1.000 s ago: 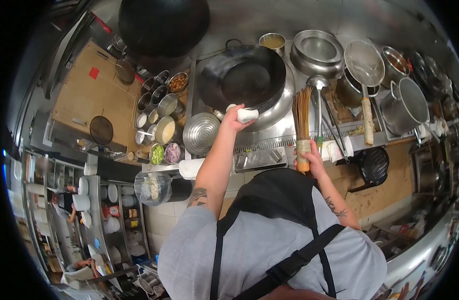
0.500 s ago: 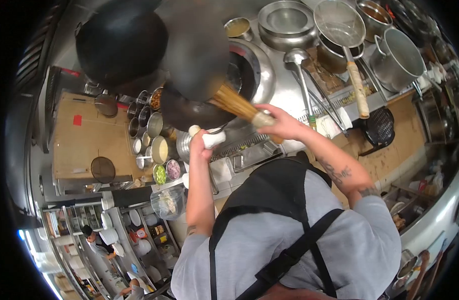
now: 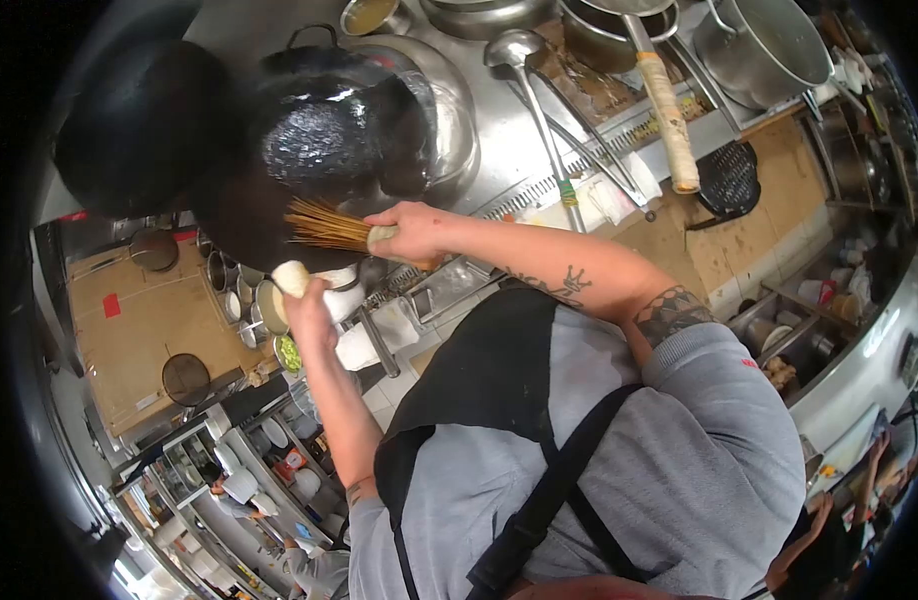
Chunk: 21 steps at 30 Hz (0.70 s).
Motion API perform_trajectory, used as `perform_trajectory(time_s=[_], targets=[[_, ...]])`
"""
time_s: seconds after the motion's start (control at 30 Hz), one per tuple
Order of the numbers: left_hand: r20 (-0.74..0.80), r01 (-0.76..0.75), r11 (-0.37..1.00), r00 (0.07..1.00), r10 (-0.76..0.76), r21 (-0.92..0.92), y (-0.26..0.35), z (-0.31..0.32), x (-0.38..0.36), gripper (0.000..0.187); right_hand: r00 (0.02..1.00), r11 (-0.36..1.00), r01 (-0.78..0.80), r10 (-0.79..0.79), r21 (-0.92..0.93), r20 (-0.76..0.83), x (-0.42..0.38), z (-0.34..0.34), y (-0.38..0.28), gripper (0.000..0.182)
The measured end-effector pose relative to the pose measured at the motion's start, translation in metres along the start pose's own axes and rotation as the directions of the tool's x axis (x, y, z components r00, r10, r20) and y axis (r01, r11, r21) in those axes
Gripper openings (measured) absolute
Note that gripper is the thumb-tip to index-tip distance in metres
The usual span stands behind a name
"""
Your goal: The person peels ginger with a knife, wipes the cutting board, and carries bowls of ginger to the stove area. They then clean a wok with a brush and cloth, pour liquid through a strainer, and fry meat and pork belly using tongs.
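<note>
My left hand (image 3: pixel 311 315) is closed around a white cloth (image 3: pixel 292 277) at the near rim of a large dark wok (image 3: pixel 249 222). A curved handle shows beside the cloth, but the exact grip is hidden. In my right hand (image 3: pixel 416 232) is a bamboo wok brush (image 3: pixel 329 224), gripped at its bound end. Its bristles point left, over the near side of the wok. Wet, shiny reflections show in the middle of the wok, and a loop handle (image 3: pixel 312 32) stands at the far side.
Another black wok (image 3: pixel 144 130) is at the left. A ladle (image 3: pixel 519 50), a strainer with a wrapped handle (image 3: pixel 669 130) and a tall pot (image 3: pixel 764 50) lie to the right. Ingredient containers (image 3: pixel 271 305) line the left side. People (image 3: pixel 319 570) stand at lower left and lower right.
The view has shifted, so the stove sits further left. The brush has dropped toward the near side of the wok, and a grey blur over the wok is gone. Both hands keep their hold.
</note>
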<state>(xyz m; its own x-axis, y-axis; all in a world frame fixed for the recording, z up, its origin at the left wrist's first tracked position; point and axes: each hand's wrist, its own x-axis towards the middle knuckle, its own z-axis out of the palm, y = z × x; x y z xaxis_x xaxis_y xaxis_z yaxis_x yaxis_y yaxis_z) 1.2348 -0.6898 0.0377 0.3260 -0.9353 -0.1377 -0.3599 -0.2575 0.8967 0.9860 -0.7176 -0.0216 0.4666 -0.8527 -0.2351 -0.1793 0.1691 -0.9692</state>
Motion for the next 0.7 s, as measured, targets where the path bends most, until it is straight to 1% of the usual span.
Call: perform_trajectory(time_s=[0.03,0.07,0.1,0.17,0.2,0.3,0.33,0.4,0.43,0.47,0.5,0.53,0.57,0.6,0.63,0.67,0.7], targets=[[0.028,-0.041,0.999,0.999,0.040,0.031,0.009,0.002,-0.002,0.029,1.000,0.998,0.024,-0.023,0.054,-0.011,0.001,0.001,0.006,0.062],[-0.013,-0.026,0.999,1.000,0.027,0.046,0.018,0.005,-0.008,0.034,0.997,0.996,0.064,-0.060,0.068,-0.049,0.008,0.004,0.015,0.062],[0.029,-0.030,0.992,0.999,0.026,0.124,0.024,0.001,-0.007,0.041,0.996,0.988,0.084,-0.080,0.133,-0.038,0.010,0.002,0.017,0.060],[0.058,-0.179,0.957,0.984,0.171,0.226,0.054,0.009,-0.019,0.044,0.991,0.958,0.129,-0.129,0.258,-0.015,0.013,0.001,0.021,0.056],[0.036,-0.176,0.917,0.984,0.174,0.359,0.061,0.008,-0.019,0.044,0.996,0.912,0.000,-0.036,0.411,0.079,0.002,-0.008,0.005,0.055],[0.051,-0.219,0.864,0.974,0.221,0.453,0.074,0.011,-0.023,0.044,0.984,0.789,-0.168,0.098,0.590,0.149,-0.007,-0.008,-0.008,0.055],[0.069,-0.222,0.865,0.974,0.214,0.450,0.076,0.011,-0.023,0.044,0.985,0.799,-0.161,0.091,0.580,0.149,-0.005,-0.003,-0.005,0.054],[0.049,-0.193,0.895,0.981,0.190,0.401,0.054,0.004,-0.016,0.044,0.988,0.821,-0.133,0.065,0.555,0.140,0.003,0.008,-0.002,0.054],[0.038,-0.182,0.907,0.983,0.181,0.379,0.039,-0.002,-0.010,0.044,0.977,0.824,-0.182,0.088,0.536,0.197,0.001,0.010,-0.010,0.055],[0.028,-0.205,0.945,0.978,0.205,0.256,0.024,-0.005,-0.009,0.043,0.961,0.827,-0.230,0.110,0.513,0.254,-0.004,0.009,-0.016,0.055],[0.008,-0.147,0.980,0.989,0.148,0.134,0.018,-0.003,-0.011,0.044,0.941,0.834,-0.276,0.133,0.478,0.311,-0.008,0.008,-0.020,0.056],[0.007,-0.114,0.990,0.994,0.113,0.088,0.008,-0.004,-0.010,0.043,0.965,0.979,-0.124,0.081,0.164,0.250,-0.002,0.000,-0.012,0.057],[0.003,-0.073,0.997,0.997,0.073,0.032,-0.007,-0.005,-0.008,0.041,0.976,0.982,0.033,0.009,-0.186,0.217,0.013,-0.018,0.004,0.057],[0.024,0.003,0.995,1.000,-0.001,-0.097,-0.032,-0.005,-0.002,0.038,0.970,0.921,0.036,0.061,-0.387,0.237,0.040,-0.046,0.023,0.056],[0.065,0.086,0.974,0.995,-0.074,-0.209,-0.052,-0.009,0.002,0.034,0.969,0.863,-0.126,0.213,-0.490,0.126,0.056,-0.079,0.019,0.052],[0.092,0.171,0.932,0.985,-0.149,-0.319,-0.052,-0.006,-0.001,0.029,0.979,0.705,-0.180,0.197,-0.686,-0.055,0.078,-0.123,0.012,0.048],[0.120,0.238,0.865,0.971,-0.206,-0.441,-0.047,0.003,0.002,0.024,0.945,0.461,-0.320,0.089,-0.827,-0.316,0.086,-0.133,-0.040,0.041]])
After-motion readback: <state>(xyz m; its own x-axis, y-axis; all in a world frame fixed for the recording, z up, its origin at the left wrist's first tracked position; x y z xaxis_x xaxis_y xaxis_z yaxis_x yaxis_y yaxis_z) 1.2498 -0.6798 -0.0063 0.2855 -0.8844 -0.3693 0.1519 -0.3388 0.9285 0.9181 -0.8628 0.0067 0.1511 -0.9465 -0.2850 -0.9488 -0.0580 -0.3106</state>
